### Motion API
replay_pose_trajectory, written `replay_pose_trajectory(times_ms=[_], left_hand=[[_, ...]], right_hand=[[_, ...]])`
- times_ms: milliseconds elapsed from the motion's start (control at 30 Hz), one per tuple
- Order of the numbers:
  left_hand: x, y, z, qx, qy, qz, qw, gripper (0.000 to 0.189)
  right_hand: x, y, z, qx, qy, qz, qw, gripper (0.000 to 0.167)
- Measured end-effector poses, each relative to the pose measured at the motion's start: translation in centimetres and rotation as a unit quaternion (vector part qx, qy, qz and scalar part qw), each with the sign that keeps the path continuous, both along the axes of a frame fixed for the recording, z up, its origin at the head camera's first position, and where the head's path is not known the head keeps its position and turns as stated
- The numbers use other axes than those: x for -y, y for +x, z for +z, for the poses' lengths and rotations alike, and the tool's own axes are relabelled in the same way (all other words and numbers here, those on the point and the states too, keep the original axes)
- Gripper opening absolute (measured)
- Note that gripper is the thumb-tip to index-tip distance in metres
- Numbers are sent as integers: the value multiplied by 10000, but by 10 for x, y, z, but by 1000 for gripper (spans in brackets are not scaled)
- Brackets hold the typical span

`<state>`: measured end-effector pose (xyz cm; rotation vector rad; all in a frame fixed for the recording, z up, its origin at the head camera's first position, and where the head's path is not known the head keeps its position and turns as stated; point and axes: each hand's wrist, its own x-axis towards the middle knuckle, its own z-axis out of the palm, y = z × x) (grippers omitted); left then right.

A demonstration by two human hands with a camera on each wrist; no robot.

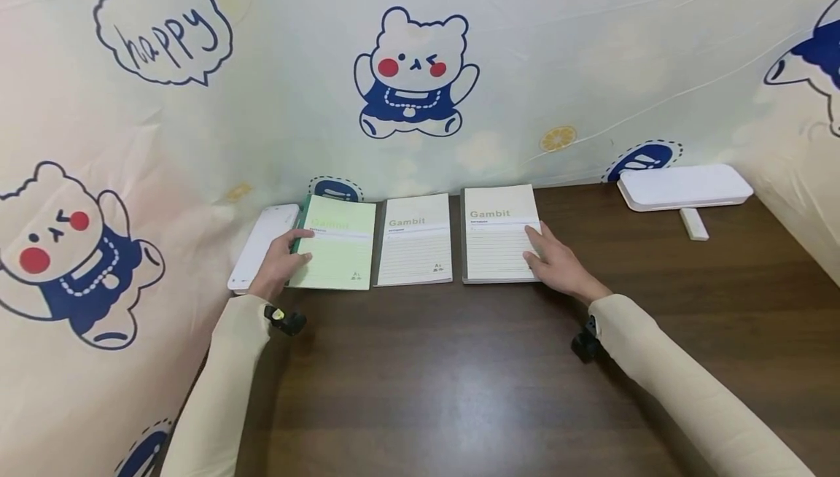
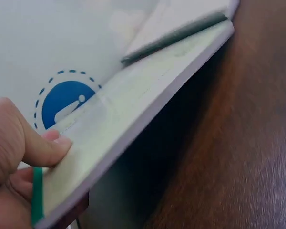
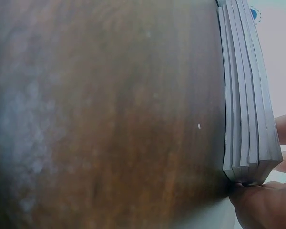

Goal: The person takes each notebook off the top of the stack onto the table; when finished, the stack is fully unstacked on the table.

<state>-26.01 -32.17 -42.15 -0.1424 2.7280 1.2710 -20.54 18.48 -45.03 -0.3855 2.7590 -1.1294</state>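
My left hand (image 1: 278,265) holds the left, spine side of a pale green notebook (image 1: 341,243). In the left wrist view the thumb (image 2: 50,150) lies on its cover, other fingers curl at the green spine, and a dark gap shows beneath the near edge. A white-covered notebook (image 1: 416,240) lies just to the right. Farther right is a stack of white notebooks (image 1: 502,240), and my right hand (image 1: 561,262) grips its right edge. The right wrist view shows several page blocks (image 3: 240,95) one on another, with digits on the cover and against the side.
A white flat case (image 1: 256,247) lies left of the green notebook, partly behind the left hand. Another white case (image 1: 685,187) sits at the back right, with a small white block (image 1: 693,224) before it. A printed cloth (image 1: 295,98) hangs behind the brown table (image 1: 426,389).
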Motion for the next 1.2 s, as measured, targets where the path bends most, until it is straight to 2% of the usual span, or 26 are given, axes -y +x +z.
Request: replay_pose_trajectory(times_ms=[67,133,200,267,367,400,500,567,667,767,800,833,900,1000,1100,1200], left_hand=[[-2,0,-1,29,-603,-165,9980,50],[-6,0,-2,22,-1410,-425,9891,50],[-11,0,-2,-33,-2238,-694,9722,48],[-15,1,-3,-179,-2857,-939,9535,45],[-19,3,-4,-239,-3177,-1043,9421,41],[-19,4,-5,-272,-3204,-1068,9408,41],[-19,3,-8,-283,-3126,-1036,9438,43],[-22,4,-9,-449,-3132,-991,9434,42],[-37,5,-12,-1257,-2971,-820,9430,36],[-73,6,-12,-2165,-2127,-767,9498,31],[-90,6,-12,-2413,-1755,-882,9504,31],[-107,7,-10,-2492,-1328,-1028,9538,30],[-144,10,-5,-2431,-642,-1399,9577,34],[-194,12,2,-1939,-159,-1889,9625,41],[-233,13,2,-1391,-269,-2225,9646,56],[-259,12,-7,-896,-608,-2462,9631,73]], right_hand=[[1,0,0,-43,16,11,10000,60],[1,-1,-2,-49,52,5,10000,60],[1,-2,-3,-43,72,-4,10000,60],[0,-2,-3,-6,73,-35,10000,60],[-1,-2,-3,9,40,-33,10000,60],[0,-2,-2,6,34,-28,10000,60],[0,-1,-2,-11,-2,-6,10000,60],[0,-1,-2,-31,-7,1,10000,60],[0,-1,-2,-50,-19,-2,10000,60],[0,-1,-2,-43,-22,10,10000,60],[1,-1,-2,-31,-30,10,10000,60],[1,-1,-2,-20,-37,2,10000,60],[1,-1,-2,-7,-17,-24,10000,59],[1,0,-2,-17,-21,-71,10000,59],[1,0,-2,-47,-53,-105,9999,59],[1,0,-2,-76,-73,-116,9999,59]])
